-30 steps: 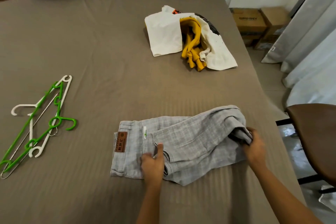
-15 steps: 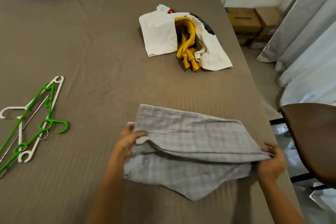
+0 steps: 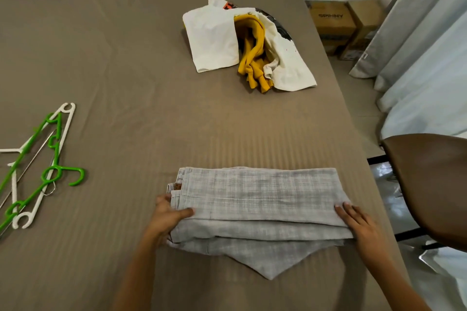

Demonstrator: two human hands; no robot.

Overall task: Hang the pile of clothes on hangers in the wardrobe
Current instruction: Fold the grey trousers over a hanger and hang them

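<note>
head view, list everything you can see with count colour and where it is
bed: one, taupe sheet, fills most of the view
grey trousers: one pair, light grey, folded, near edge of the bed
white garments: at least two, white, one printed, piled at the far right of the bed
yellow garment: one, mustard yellow, lying in that pile
hangers: several, green, white and one thin metal, overlapping at the left of the bed
cardboard boxes: two, brown, on the floor past the bed
curtains: grey and white, along the right
chair: one, brown seat, right of the bed
left hand: gripping the trousers' left end
right hand: flat on their right end
</note>
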